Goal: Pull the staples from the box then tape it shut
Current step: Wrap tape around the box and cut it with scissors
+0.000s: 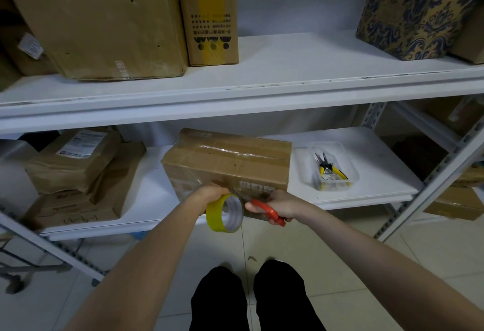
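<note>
1. The cardboard box (227, 163) sits on the lower shelf (366, 147), clear tape already across its top and down its near face.
2. At the box's 6 o'clock, the left hand (209, 193) is closed around a yellow tape roll (225, 213).
3. The right hand (281, 203) grips red-handled scissors (267, 210), blades toward the stretched strip.
4. Taping seems nearly done; next comes snipping, then pressing the end down.
5. Pliers (327, 167) lie in a clear tray (348, 179) at 3 o'clock.

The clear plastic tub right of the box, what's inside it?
Yellow-handled pliers lie in the clear plastic tub, over small pale items too blurred to identify.
</note>
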Tool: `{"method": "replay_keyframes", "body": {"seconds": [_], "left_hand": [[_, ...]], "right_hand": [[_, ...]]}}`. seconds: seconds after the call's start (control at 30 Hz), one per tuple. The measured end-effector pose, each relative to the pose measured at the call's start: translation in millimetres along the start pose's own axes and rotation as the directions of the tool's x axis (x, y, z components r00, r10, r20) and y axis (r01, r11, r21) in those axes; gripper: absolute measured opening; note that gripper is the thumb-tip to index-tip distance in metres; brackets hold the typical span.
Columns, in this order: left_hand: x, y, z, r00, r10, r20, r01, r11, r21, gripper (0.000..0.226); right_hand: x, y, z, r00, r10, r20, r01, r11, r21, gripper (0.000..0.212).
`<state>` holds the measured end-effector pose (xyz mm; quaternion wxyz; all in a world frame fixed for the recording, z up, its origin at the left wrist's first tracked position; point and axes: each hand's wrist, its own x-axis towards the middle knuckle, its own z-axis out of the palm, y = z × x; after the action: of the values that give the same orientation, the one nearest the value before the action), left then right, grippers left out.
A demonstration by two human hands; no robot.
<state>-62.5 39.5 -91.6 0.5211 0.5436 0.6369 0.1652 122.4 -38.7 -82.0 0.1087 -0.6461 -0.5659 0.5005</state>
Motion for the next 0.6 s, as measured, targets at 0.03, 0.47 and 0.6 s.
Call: {"method": "replay_keyframes", "body": {"seconds": [0.03,0.47,0.6], "left_hand": [[0.5,0.4,-1.4,1.0,0.008,0.001,-0.008,0.999,0.044,0.011],[-11.9,-18.9,-16.0,0.989,0.138,-0.045,-0.096,0.854,0.511,0.014],[-25.5,-10.4,-19.3,0.961,0.275,-0.03,-0.222,0.831,0.51,0.014]], "right_hand": [[0.2,0.5,-0.5,1.0,-0.011,-0.007,0.012,1.0,0.009,0.055],[-10.7,2.8,-8.4,0.973,0.038,0.227,0.039,0.945,-0.324,0.048],[-21.2,-7.5,-10.8,0.971,0.02,0.238,0.061,0.942,-0.329,0.056]]}}
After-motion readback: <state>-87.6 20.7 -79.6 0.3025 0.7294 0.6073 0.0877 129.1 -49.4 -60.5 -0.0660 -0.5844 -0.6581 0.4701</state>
